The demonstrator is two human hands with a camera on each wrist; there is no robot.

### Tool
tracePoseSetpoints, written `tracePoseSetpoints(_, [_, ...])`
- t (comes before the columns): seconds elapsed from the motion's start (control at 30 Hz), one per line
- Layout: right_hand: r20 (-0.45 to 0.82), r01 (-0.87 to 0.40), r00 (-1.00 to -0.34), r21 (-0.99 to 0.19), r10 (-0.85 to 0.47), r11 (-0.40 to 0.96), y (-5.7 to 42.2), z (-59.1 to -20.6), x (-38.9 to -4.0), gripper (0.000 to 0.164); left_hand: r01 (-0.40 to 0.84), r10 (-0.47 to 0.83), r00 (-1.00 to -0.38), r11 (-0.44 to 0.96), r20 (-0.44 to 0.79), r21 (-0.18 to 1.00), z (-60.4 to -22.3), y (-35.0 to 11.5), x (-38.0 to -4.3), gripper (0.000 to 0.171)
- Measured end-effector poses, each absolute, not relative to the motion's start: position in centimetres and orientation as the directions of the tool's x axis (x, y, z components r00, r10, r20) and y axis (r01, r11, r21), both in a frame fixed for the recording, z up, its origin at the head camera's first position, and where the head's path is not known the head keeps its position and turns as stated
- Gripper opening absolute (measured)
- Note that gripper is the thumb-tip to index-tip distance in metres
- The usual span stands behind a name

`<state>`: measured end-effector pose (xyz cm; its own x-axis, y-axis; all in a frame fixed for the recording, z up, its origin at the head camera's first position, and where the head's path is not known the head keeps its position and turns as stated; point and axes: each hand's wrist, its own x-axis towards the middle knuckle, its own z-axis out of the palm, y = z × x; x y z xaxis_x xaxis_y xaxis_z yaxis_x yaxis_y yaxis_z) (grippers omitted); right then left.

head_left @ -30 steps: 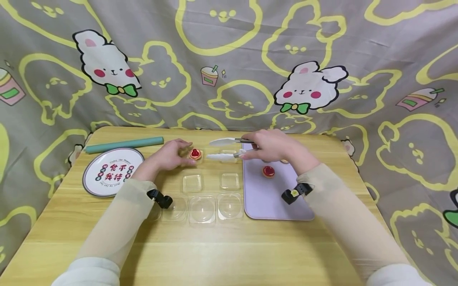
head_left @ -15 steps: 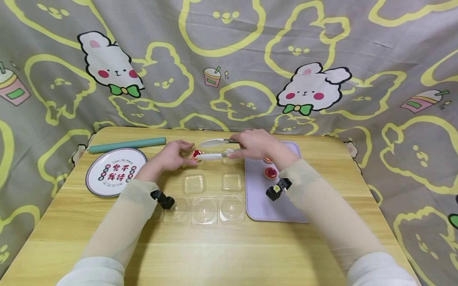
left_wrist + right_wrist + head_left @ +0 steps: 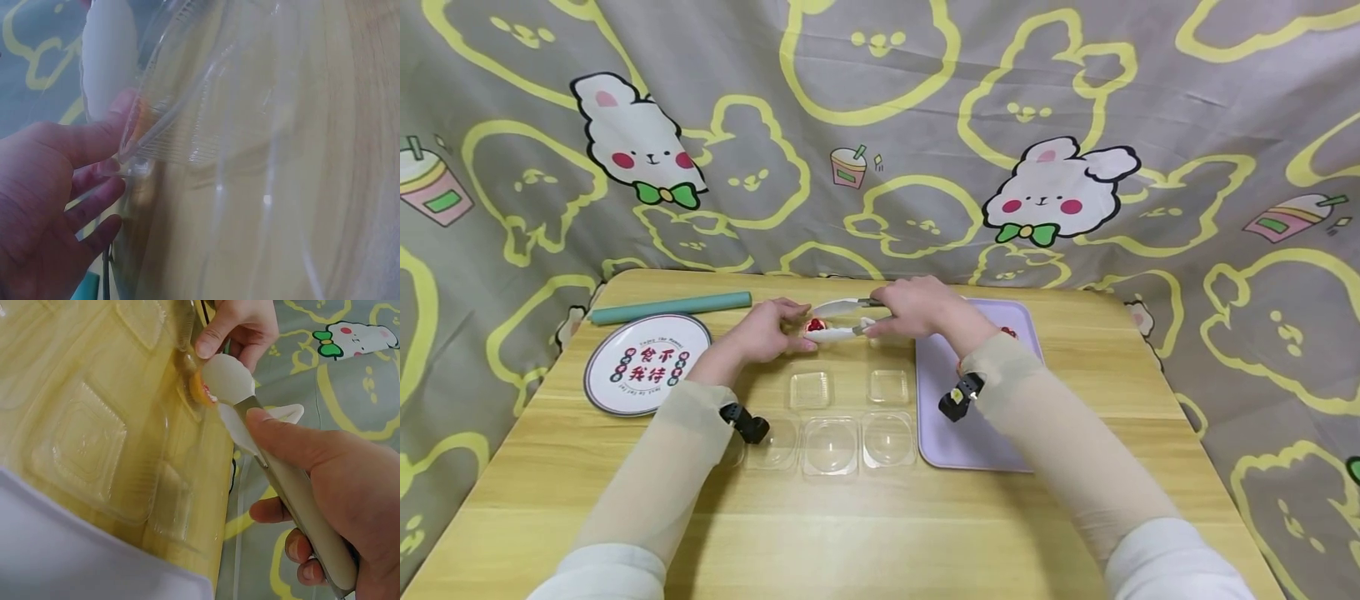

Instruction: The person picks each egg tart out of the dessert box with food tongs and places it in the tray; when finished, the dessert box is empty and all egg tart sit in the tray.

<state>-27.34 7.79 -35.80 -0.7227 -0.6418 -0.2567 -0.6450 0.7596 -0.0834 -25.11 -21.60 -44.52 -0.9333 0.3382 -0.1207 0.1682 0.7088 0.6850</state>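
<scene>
My left hand (image 3: 763, 332) pinches the corner of a clear plastic box (image 3: 187, 134) between thumb and finger, at the back of the table. In that box is a small tart (image 3: 815, 326) with red topping. My right hand (image 3: 917, 304) grips a pair of tongs (image 3: 290, 487) with pale, broad ends. In the head view the spread tong ends lie on either side of the tart, close to the left fingertips. The right wrist view shows the tart's edge (image 3: 203, 392) beside the tong ends; whether they touch it I cannot tell.
Several clear plastic boxes (image 3: 811, 390) and round-domed lids (image 3: 831, 446) stand in rows in front. At right lies a purple tray (image 3: 940, 442) with a red-topped tart (image 3: 1007, 332), partly behind the right arm. A printed plate (image 3: 602, 375) and a teal roll (image 3: 670, 308) are at left.
My right hand has moved left with the tongs, bringing their ends around the tart. The left hand has stayed beside the box.
</scene>
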Motion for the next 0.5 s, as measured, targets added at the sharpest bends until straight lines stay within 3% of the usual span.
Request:
tracePoseSetpoints(0.23, [-0.261, -0.662, -0.719, -0.027, -0.645, 0.749, 6.7, -35.4, -27.3, 0.058, 0.161, 0.335, -0.933, 0.710, -0.128, 0.686, -44.5, -21.4, -25.1, 0.083])
tracePoseSetpoints(0.5, [-0.259, -0.682, -0.709, 0.016, -0.655, 0.731, 6.0, -35.2, -27.2, 0.056, 0.154, 0.327, -0.936, 0.713, -0.129, 0.684, -44.4, -21.5, -25.1, 0.083])
